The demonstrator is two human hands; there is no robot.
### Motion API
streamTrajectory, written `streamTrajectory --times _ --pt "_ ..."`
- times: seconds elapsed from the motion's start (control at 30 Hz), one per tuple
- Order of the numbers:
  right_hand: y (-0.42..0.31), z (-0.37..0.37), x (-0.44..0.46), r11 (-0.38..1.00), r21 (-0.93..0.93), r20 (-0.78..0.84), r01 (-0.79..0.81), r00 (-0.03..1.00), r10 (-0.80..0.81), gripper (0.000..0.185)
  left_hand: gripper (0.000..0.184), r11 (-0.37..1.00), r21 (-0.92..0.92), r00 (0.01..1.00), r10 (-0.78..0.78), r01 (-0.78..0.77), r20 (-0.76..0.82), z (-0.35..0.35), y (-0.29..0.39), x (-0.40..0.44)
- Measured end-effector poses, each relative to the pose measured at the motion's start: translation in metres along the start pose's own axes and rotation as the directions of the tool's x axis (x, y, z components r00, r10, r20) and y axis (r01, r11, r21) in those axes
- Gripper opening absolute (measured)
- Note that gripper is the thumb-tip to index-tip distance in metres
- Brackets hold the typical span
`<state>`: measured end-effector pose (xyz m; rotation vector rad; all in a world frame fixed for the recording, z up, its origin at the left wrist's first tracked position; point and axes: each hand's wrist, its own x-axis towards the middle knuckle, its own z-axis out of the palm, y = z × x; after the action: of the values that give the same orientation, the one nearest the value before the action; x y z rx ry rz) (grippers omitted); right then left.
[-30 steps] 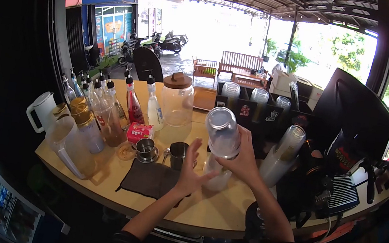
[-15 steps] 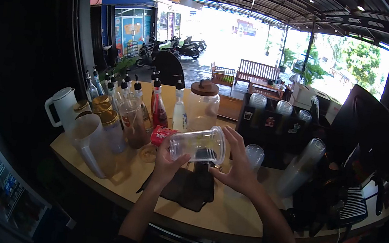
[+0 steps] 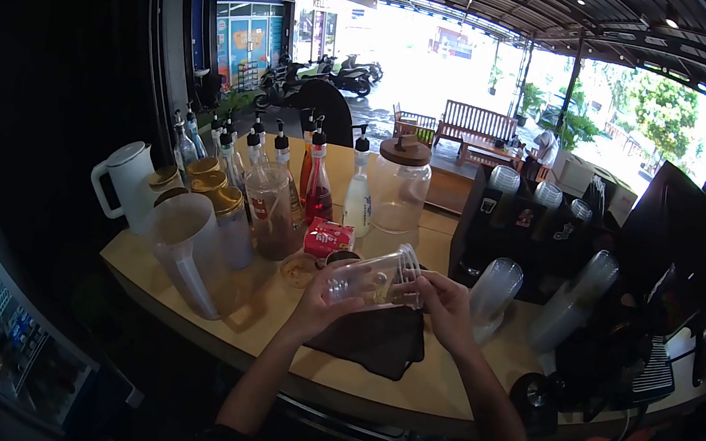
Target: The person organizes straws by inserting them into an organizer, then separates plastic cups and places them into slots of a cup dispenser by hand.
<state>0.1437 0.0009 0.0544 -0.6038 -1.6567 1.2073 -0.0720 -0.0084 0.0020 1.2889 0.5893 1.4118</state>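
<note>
A clear plastic cup (image 3: pixel 373 279) lies tilted on its side in the air, its rim to the right; several rim lines suggest more than one nested cup. My left hand (image 3: pixel 318 308) wraps round its base end. At the rim, my right hand (image 3: pixel 445 309) pinches the edge between thumb and fingers. Below is a dark folded cloth (image 3: pixel 372 342) on the wooden counter (image 3: pixel 330 382). Just behind the cup sit a red packet (image 3: pixel 330 238) and a small round tan-coloured item (image 3: pixel 299 270).
On the left stand a tall translucent pitcher (image 3: pixel 186 256), a white jug (image 3: pixel 123 175) and several pump bottles (image 3: pixel 319 184). A wooden-lidded jar (image 3: pixel 399 191) is at the back. Cup stacks (image 3: pixel 495 299) and a black cup holder (image 3: pixel 514 230) stand to the right, beside a dark screen (image 3: pixel 686 227).
My right hand's fingers were spread beside the rim; they now pinch it. The cup sits slightly lower, and the surroundings have shifted right in view.
</note>
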Motion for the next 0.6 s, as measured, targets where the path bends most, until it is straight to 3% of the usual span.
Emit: streamTrajectory --times 0.07,0.13,0.17,0.23,0.27,0.33,0.4,0.47,0.53,0.6 --pt "0.008 0.003 -0.006 1.0 0.029 -0.048 -0.005 0.999 0.006 0.029 0.074 0.999 0.037 0.998 -0.026 0.024 0.065 -0.003 0.0 -0.005" --pt "0.013 0.003 -0.014 0.996 0.042 -0.073 -0.082 0.994 0.084 0.03 0.072 0.975 0.165 0.969 0.11 -0.148 0.22 -0.003 -0.001 -0.012" --pt "0.015 0.003 -0.018 0.987 0.054 -0.089 -0.154 0.983 0.158 0.03 0.072 0.978 0.158 0.97 0.098 -0.135 0.224 -0.006 -0.005 -0.013" --pt "0.02 0.004 -0.022 0.987 0.048 -0.123 -0.156 0.979 0.161 0.031 0.078 0.857 0.392 0.921 0.21 -0.334 0.327 -0.01 -0.011 -0.014" --pt "0.021 0.005 -0.022 0.989 0.041 -0.143 -0.14 0.979 0.144 0.032 0.078 0.861 0.386 0.922 0.208 -0.331 0.328 -0.007 -0.012 -0.017" --pt "0.013 0.011 -0.023 0.992 0.01 -0.175 -0.125 0.977 0.125 0.031 0.085 0.914 0.357 0.978 0.148 -0.192 0.147 0.003 -0.008 -0.021" --pt "0.012 0.015 -0.024 0.991 -0.096 -0.222 0.096 0.968 -0.115 0.029 0.085 0.942 0.294 0.981 0.118 -0.16 0.156 0.0 -0.011 -0.018" --pt "0.014 0.018 -0.026 0.991 -0.098 -0.223 0.094 0.968 -0.113 0.029 0.076 0.98 -0.088 0.984 -0.175 0.177 0.029 -0.004 -0.016 -0.014" --pt "0.013 0.017 -0.031 0.992 -0.101 -0.228 0.08 0.969 -0.101 0.029 0.066 0.976 -0.033 0.977 -0.212 0.213 0.031 0.0 -0.011 -0.012" --pt "0.009 0.015 -0.033 0.999 -0.025 -0.242 -0.03 0.97 0.023 0.03 0.063 0.993 0.116 0.993 -0.031 0.017 0.116 -0.003 -0.017 -0.008"
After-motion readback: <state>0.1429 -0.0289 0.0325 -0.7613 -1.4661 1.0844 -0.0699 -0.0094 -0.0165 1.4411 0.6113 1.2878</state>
